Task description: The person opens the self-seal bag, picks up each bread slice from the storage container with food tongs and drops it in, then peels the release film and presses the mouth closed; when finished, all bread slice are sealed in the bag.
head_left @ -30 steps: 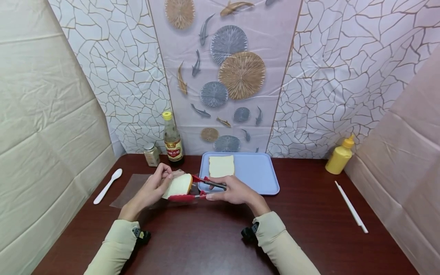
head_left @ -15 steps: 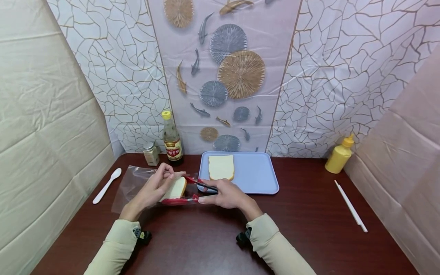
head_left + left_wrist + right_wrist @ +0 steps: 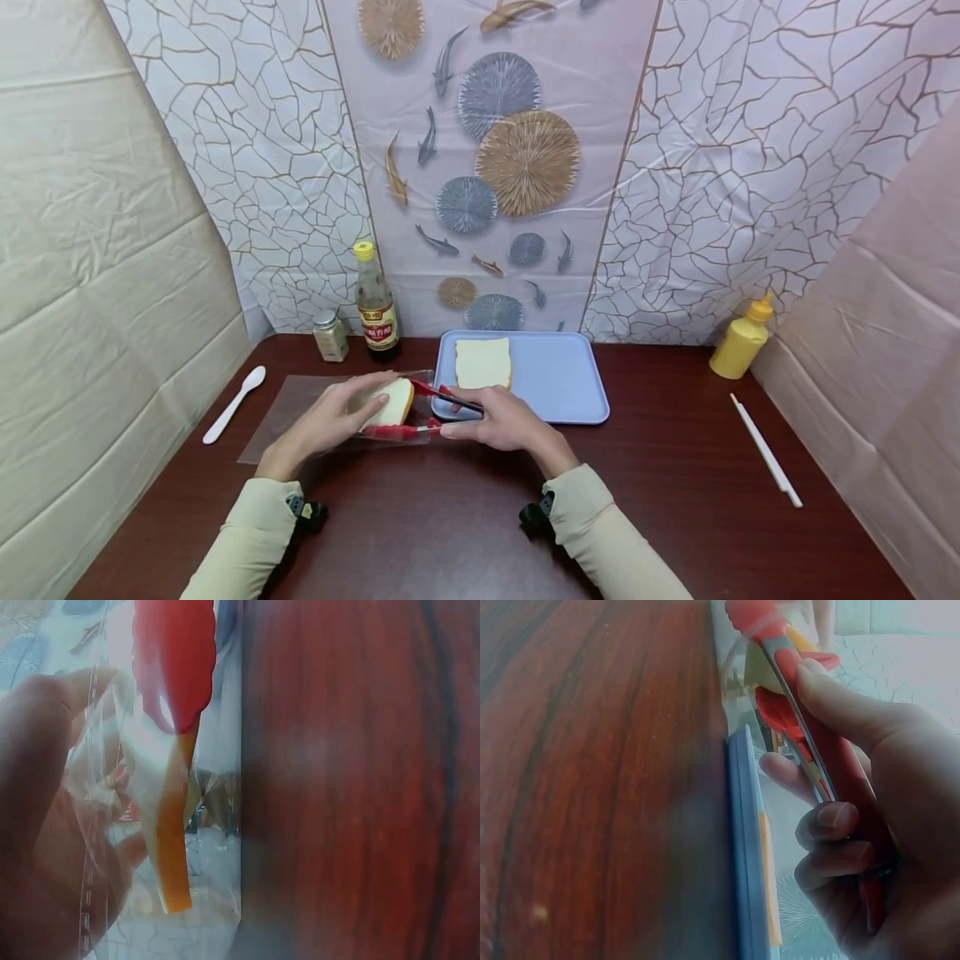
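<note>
Working a bread slice (image 3: 401, 398) at the right end of a clear bag (image 3: 279, 410) seems the step, beside the tray's (image 3: 558, 375) near left corner. The right hand (image 3: 506, 422) grips tongs (image 3: 393, 432) astride the slice; the left hand's (image 3: 328, 417) thumb and fingers stand apart, whether pinching film I cannot tell. Next calls for level tongs and steady film.

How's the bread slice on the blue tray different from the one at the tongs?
The tray slice lies flat on the blue tray; the tongs slice is between the red heads of the tongs, held in the right hand. Clear plastic surrounds the tongs slice; none shows over the tray slice. Both have a pale face and golden-brown crust.
</note>
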### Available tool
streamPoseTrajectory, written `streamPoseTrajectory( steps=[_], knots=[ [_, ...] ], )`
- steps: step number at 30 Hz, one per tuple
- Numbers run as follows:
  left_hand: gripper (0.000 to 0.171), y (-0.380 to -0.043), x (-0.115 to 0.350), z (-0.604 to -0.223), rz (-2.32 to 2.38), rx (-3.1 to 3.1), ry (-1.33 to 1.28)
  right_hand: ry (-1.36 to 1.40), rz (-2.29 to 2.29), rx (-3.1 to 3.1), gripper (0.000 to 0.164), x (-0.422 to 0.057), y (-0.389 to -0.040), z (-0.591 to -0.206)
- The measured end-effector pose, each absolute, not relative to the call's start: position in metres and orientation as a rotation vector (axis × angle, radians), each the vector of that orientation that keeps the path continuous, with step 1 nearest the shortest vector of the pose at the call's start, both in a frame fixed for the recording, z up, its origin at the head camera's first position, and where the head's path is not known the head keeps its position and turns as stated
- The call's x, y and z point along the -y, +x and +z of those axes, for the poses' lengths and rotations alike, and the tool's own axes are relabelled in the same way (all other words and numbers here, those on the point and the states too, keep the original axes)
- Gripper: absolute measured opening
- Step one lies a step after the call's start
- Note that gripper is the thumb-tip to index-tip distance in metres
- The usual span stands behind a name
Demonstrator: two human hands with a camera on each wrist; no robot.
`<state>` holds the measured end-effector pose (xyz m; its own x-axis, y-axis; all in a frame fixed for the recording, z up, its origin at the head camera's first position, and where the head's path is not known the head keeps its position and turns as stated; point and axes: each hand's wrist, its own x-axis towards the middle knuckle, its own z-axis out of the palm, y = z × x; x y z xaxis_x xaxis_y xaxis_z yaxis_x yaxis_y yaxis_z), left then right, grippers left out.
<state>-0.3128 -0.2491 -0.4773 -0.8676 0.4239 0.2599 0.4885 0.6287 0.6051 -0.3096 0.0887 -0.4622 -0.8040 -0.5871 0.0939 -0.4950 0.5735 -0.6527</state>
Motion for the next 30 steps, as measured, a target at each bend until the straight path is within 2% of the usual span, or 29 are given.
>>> streamPoseTrajectory(
  steps=[10,19,30],
  knots=[
    [0.035,-0.313,0.249,-0.477,-1.043,2.692,-0.819,-0.903,-0.987,-2.667,0.075,-0.085,-0.309,-0.466],
    [0.033,-0.313,0.248,-0.476,-1.146,2.615,-0.793,-0.968,-0.932,-2.670,0.076,-0.080,-0.306,-0.464],
    [0.031,-0.312,0.244,-0.474,-1.232,2.521,-0.842,-0.976,-1.134,-2.573,0.076,-0.073,-0.306,-0.472]
  ],
)
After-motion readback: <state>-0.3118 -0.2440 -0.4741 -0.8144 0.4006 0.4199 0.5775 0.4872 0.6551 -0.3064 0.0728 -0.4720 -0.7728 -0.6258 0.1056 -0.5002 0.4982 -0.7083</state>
